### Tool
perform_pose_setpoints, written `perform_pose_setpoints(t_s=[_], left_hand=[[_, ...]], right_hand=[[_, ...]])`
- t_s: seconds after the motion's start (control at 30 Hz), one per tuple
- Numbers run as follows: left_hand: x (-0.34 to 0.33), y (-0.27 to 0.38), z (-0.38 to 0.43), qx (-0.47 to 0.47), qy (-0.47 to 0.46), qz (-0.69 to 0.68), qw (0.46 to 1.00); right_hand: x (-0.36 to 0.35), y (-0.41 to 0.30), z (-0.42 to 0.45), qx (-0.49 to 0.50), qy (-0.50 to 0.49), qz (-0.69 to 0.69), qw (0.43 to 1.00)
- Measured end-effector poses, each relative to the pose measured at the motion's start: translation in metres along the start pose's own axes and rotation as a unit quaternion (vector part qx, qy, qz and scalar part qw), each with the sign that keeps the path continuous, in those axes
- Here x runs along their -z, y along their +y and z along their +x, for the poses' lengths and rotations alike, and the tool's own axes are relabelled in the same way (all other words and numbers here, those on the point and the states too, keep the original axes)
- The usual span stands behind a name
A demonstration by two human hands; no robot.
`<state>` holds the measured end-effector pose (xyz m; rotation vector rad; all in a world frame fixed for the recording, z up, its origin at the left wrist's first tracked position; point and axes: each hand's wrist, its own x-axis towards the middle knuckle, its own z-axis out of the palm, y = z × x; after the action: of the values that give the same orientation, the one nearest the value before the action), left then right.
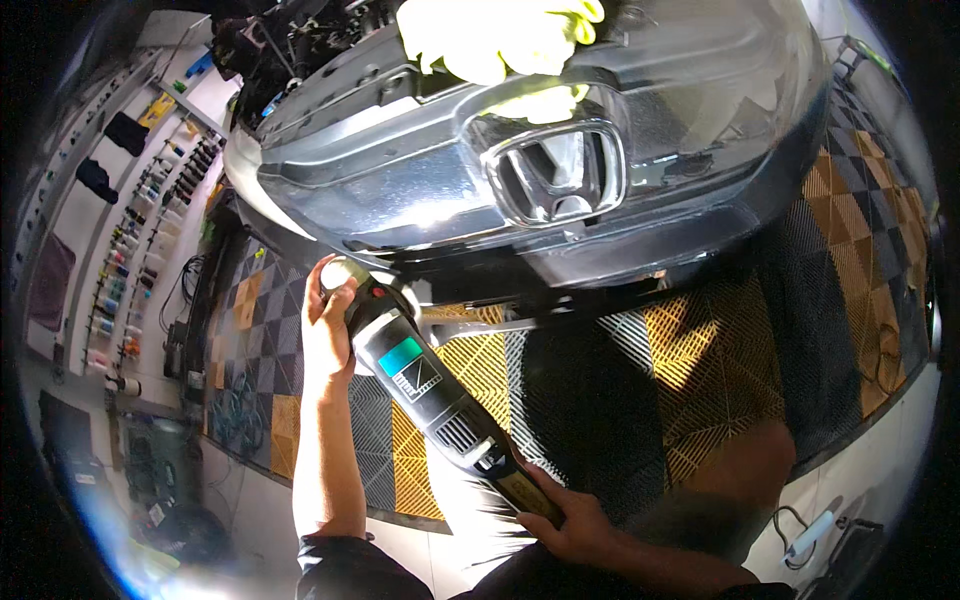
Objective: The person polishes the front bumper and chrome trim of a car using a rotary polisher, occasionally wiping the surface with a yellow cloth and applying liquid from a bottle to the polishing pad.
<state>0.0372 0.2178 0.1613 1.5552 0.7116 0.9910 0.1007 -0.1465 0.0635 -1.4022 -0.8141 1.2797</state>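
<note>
A black cordless power polisher (420, 375) with a teal stripe lies diagonally below the front of a dark car (375, 180). My left hand (328, 315) grips its head end, where a pale round part shows beneath the fingers. Around the rear end of the body my right hand (566, 514) is closed. The polisher's head is close to the lower edge of the glossy panel; whether they touch, I cannot tell. A chrome Honda emblem (556, 176) sits in the panel, and a bright yellow-green cloth (487, 37) rests above it, partly overexposed.
Wall shelves (127, 247) with many bottles stand at the left. Interlocking floor tiles (720, 360) in black, grey and orange extend under the car. A coiled hose (238, 412) lies at the left, and a light-coloured tube with a cable (810, 536) at the lower right.
</note>
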Motion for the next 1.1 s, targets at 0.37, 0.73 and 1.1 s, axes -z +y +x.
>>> perform_pose_setpoints(t_s=[0.37, 0.73, 1.1], left_hand=[[-0.019, 0.0, -0.013, 0.035, -0.034, -0.038, 0.998], [-0.013, -0.004, -0.011, 0.023, -0.051, -0.094, 0.994], [-0.035, -0.007, -0.026, 0.031, -0.026, -0.081, 0.996]], right_hand=[[0.016, -0.013, -0.026, -0.015, -0.019, -0.037, 0.999], [0.03, -0.04, -0.029, -0.022, -0.056, -0.109, 0.992], [0.048, -0.051, -0.046, -0.071, -0.063, -0.131, 0.987]])
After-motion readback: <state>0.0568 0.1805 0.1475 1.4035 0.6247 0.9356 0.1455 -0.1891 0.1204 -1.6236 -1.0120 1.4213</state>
